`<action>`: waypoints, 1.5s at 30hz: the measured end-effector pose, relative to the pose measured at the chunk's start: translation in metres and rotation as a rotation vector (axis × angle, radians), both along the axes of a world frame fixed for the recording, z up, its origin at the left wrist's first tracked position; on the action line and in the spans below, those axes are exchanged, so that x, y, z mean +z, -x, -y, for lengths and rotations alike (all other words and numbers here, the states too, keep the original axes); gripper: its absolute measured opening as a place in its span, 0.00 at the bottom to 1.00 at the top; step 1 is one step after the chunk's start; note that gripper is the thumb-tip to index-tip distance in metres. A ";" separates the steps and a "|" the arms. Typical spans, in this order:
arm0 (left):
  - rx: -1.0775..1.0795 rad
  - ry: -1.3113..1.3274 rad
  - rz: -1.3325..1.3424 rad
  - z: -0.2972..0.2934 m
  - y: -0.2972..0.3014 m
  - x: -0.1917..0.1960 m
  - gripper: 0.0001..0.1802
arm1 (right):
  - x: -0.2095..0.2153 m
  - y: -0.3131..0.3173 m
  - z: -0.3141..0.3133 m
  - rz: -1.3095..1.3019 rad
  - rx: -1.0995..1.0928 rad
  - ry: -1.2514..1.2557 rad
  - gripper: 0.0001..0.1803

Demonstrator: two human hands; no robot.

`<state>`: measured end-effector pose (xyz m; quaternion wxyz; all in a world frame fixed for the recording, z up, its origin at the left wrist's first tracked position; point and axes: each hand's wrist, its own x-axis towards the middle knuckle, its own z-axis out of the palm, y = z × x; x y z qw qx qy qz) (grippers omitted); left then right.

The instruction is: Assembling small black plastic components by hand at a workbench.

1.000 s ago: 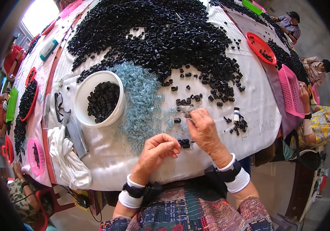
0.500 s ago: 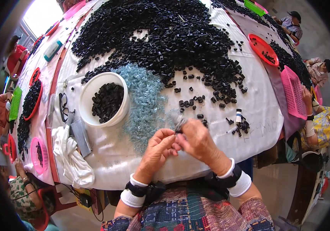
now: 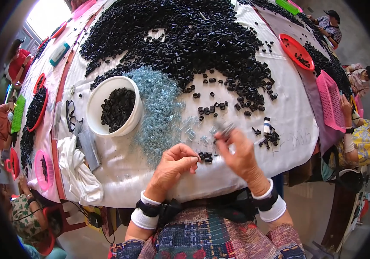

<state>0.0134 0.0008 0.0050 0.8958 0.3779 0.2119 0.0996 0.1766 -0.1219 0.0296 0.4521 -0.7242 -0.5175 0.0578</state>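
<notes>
My left hand point(image 3: 174, 166) is above the near part of the cloth, thumb and forefinger pinched together. What they hold, if anything, is too small to make out. Against its fingertips sit a few small black plastic pieces point(image 3: 206, 157). Farther right, my right hand point(image 3: 240, 153) is closed round a silvery-grey thing point(image 3: 225, 129), smeared by motion. A drift of clear bluish rings or coils point(image 3: 159, 112) runs down the table left of the hands. Beside it stands a white tub point(image 3: 136, 114) holding black pieces. Several loose black pieces point(image 3: 211, 109) lie beyond my hands.
A large heap of black pieces point(image 3: 172, 39) covers the far table. Small dark parts point(image 3: 271, 137) lie by a white-and-blue cylinder point(image 3: 267, 124) at right. White gloves point(image 3: 79, 175), grey cloth point(image 3: 88, 149) and glasses point(image 3: 69, 115) lie left. Co-workers sit at side tables with baskets.
My right hand has moved right, away from the left, carrying the grey thing. The black pieces by my left fingertips have come into sight. My left hand has hardly moved.
</notes>
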 end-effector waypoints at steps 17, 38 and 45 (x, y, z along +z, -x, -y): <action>0.037 0.116 -0.002 -0.002 0.005 -0.003 0.10 | -0.015 -0.019 -0.022 0.254 -0.051 0.032 0.09; 0.059 0.108 0.046 -0.001 0.004 -0.010 0.10 | -0.015 -0.009 -0.036 0.530 0.123 0.292 0.15; 0.072 0.073 0.053 0.002 0.001 -0.007 0.10 | -0.022 -0.010 -0.034 0.610 0.062 0.192 0.15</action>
